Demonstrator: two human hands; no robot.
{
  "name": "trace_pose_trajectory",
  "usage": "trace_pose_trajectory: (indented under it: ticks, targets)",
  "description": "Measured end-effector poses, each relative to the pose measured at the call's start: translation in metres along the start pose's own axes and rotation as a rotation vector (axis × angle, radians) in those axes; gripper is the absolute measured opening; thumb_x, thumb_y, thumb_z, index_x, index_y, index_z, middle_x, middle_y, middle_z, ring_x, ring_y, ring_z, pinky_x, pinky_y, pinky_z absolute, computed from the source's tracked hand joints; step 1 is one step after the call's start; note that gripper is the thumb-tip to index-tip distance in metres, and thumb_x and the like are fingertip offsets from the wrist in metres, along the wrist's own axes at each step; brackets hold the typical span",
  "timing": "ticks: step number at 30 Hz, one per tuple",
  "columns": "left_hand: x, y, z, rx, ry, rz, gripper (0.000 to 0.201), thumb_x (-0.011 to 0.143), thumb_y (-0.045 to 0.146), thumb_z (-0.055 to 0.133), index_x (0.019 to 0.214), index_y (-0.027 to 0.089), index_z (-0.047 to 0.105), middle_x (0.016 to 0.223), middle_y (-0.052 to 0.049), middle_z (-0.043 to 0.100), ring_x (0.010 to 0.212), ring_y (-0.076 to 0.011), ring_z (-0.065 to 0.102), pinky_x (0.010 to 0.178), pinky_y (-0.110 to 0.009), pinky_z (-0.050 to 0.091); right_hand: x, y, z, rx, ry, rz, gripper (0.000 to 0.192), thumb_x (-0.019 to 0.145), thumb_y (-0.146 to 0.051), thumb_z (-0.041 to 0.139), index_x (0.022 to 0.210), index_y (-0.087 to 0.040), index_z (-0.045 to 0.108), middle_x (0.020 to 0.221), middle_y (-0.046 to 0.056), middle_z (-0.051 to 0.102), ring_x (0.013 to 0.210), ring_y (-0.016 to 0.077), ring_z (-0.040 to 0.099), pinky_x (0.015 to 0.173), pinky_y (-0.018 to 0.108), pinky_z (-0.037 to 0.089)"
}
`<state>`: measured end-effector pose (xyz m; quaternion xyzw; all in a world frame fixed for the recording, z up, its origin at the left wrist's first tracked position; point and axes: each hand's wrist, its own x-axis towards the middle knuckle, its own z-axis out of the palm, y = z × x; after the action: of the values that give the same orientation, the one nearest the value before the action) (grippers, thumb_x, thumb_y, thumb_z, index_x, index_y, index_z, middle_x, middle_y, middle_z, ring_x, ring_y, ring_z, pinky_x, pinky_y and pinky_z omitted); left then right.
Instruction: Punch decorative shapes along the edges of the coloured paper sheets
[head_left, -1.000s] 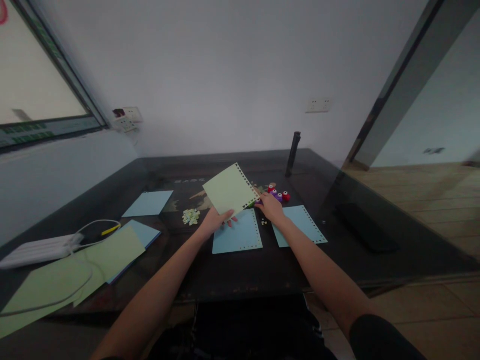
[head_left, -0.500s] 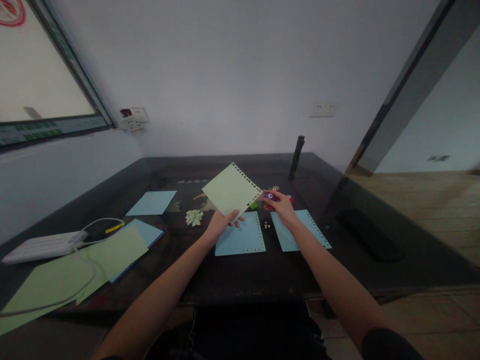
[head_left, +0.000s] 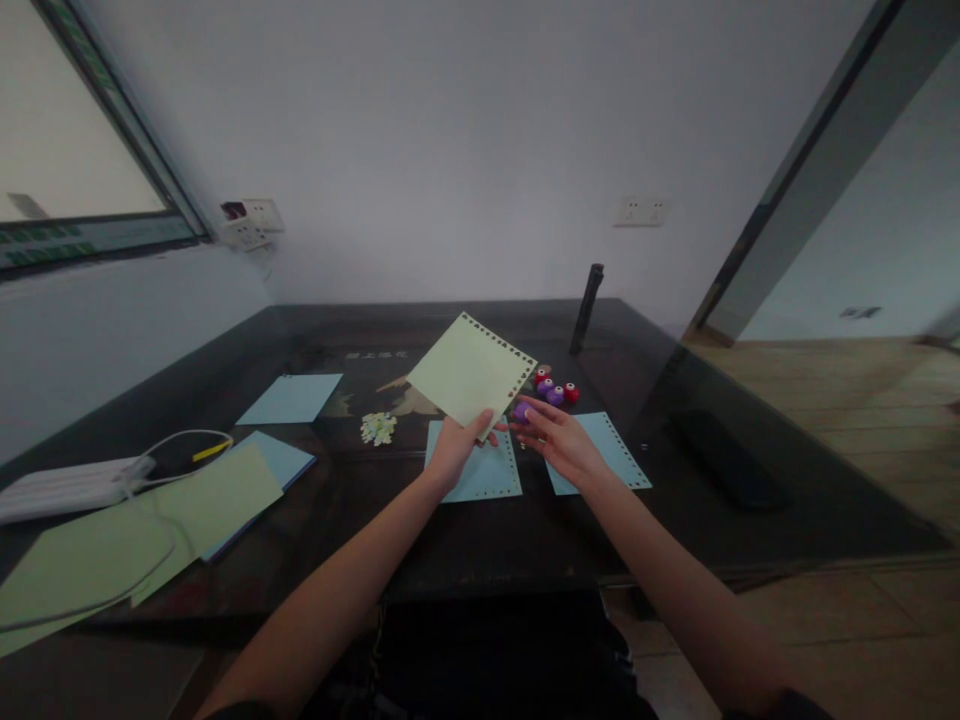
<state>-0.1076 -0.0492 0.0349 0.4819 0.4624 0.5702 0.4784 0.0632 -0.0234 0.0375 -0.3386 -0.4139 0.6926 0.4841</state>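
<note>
My left hand (head_left: 459, 450) pinches the lower corner of a pale green sheet (head_left: 469, 372), held up and tilted above the table. Rows of small punched holes run along its two right-hand edges. In my right hand (head_left: 566, 445) is a small round purple craft punch (head_left: 523, 411), just below the sheet's right corner. Several red and purple punches (head_left: 555, 396) sit beyond that hand. Under my hands lie two light blue sheets, one on the left (head_left: 486, 478) and one on the right (head_left: 611, 450), both with holes along their edges.
A pile of tiny paper cut-outs (head_left: 378, 428) lies left of my hands. Farther left are a blue sheet (head_left: 291, 399), stacked green paper (head_left: 217, 500) and a white power strip (head_left: 71, 487) with its cable. A black stand (head_left: 586, 310) rises at the back; a dark flat case (head_left: 727, 460) lies right.
My right hand has moved from among the punches back toward me and left, with a purple punch in its fingers. The green sheet stays in my left hand; the view has shifted slightly.
</note>
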Motion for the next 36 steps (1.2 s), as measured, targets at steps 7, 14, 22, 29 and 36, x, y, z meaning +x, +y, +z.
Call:
trace_pose_trajectory:
  ticks: [7,14,22,29,36]
  targets:
    - [-0.002,-0.009,-0.008,0.057,-0.025,0.014,0.04,0.074,0.045,0.066,0.094,0.011,0.065,0.077,-0.01,0.072,0.05,-0.0112,0.054,0.05,-0.024,0.04,0.004,0.018,0.0,0.057,0.046,-0.08,0.032,0.056,-0.032,0.084,0.082,-0.018,0.071,0.087,0.005,0.072,0.083,0.0157,0.066,0.086,0.031,0.052]
    - [-0.001,-0.007,-0.009,0.222,-0.062,0.062,0.035,0.077,0.043,0.063,0.09,0.01,0.067,0.074,-0.009,0.073,0.052,-0.0139,0.06,0.05,-0.023,0.041,0.002,0.021,0.001,0.058,0.046,-0.112,0.032,0.054,-0.03,0.085,0.081,-0.019,0.071,0.085,0.003,0.073,0.082,0.016,0.067,0.09,0.034,0.05]
    - [-0.002,-0.006,-0.01,0.261,-0.083,0.093,0.03,0.08,0.037,0.061,0.09,0.01,0.068,0.073,-0.008,0.073,0.052,-0.0138,0.062,0.05,-0.022,0.043,-0.002,0.019,0.005,0.062,0.043,-0.094,0.031,0.054,-0.03,0.085,0.08,-0.02,0.07,0.083,0.001,0.073,0.078,0.0139,0.066,0.089,0.033,0.049]
    - [-0.002,-0.008,-0.008,0.276,-0.097,0.12,0.028,0.081,0.036,0.06,0.087,0.011,0.068,0.069,-0.006,0.072,0.051,-0.0129,0.061,0.05,-0.022,0.043,-0.002,0.021,0.005,0.057,0.032,-0.105,0.03,0.057,-0.028,0.084,0.082,-0.019,0.069,0.085,0.002,0.072,0.079,0.0143,0.066,0.088,0.033,0.049]
    - [-0.002,-0.01,-0.008,0.297,-0.117,0.127,0.027,0.082,0.036,0.06,0.089,0.011,0.067,0.069,-0.005,0.072,0.051,-0.0134,0.061,0.052,-0.023,0.045,-0.001,0.023,0.004,0.068,0.046,-0.101,0.035,0.054,-0.028,0.085,0.082,-0.02,0.067,0.08,0.002,0.071,0.077,0.0147,0.066,0.085,0.035,0.051]
